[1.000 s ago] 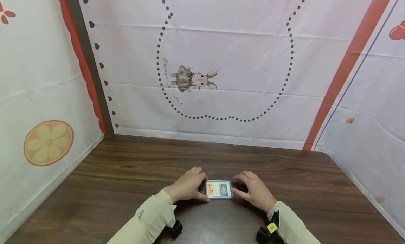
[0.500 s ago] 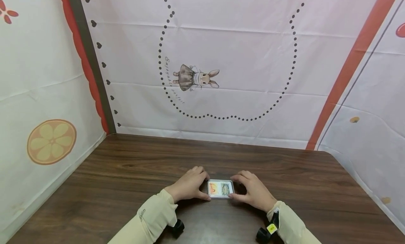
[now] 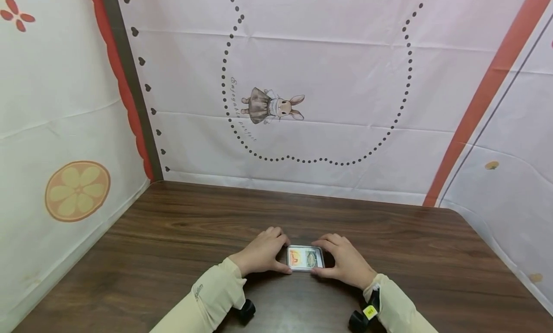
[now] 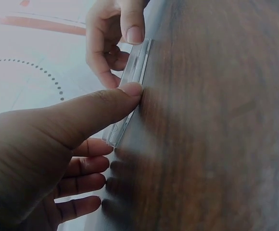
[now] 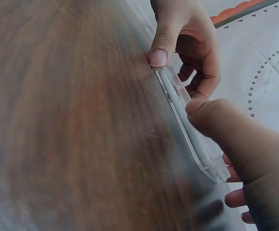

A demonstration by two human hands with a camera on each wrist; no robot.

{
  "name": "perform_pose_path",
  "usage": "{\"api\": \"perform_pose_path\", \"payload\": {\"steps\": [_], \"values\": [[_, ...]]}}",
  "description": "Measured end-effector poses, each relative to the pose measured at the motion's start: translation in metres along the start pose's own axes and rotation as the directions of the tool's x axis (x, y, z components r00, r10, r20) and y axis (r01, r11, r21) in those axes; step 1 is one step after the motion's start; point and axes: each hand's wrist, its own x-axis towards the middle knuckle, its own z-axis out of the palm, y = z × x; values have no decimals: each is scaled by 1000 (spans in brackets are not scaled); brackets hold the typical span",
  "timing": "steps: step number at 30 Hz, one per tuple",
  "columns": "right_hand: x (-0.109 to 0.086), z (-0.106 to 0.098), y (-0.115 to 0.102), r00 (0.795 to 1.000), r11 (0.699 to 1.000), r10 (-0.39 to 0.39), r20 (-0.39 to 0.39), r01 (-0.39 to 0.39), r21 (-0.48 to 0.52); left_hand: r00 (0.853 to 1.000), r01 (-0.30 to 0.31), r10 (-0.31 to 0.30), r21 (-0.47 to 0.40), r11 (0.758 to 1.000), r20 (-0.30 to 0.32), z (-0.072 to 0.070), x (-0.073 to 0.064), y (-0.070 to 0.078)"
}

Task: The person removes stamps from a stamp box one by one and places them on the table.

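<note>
A: See clear case?
B: Yep, between left hand and right hand, pinched thumb-to-fingers by both.
A: Pointing?
B: Lengthwise, hand to hand. Rectangular, see-through plastic, on wood-grain table.

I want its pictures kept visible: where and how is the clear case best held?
Hold the case by its short ends, likely from left and right: it lies flat with the pictures up, so its thin edges should suit a pinch.
</note>
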Motion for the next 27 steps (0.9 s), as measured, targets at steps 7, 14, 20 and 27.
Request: {"api": "perform_pose_path", "payload": {"steps": [7, 14, 20, 27], "values": [[0, 0, -1, 1000, 1000, 1, 2, -1, 5, 1000, 12, -12, 1, 1000, 9, 0, -1, -1], [1, -1, -1, 1000, 1000, 4, 11, -4, 3, 1000, 14, -14, -11, 1000, 1, 0, -1, -1], [2, -1, 0, 1000, 1000, -5, 8, 5, 2, 1000, 16, -16, -13, 1000, 2, 0, 0, -2], [0, 2, 3, 999, 999, -33, -12, 33, 11, 1000, 13, -13, -25, 1000, 9, 2, 1, -3]]}}
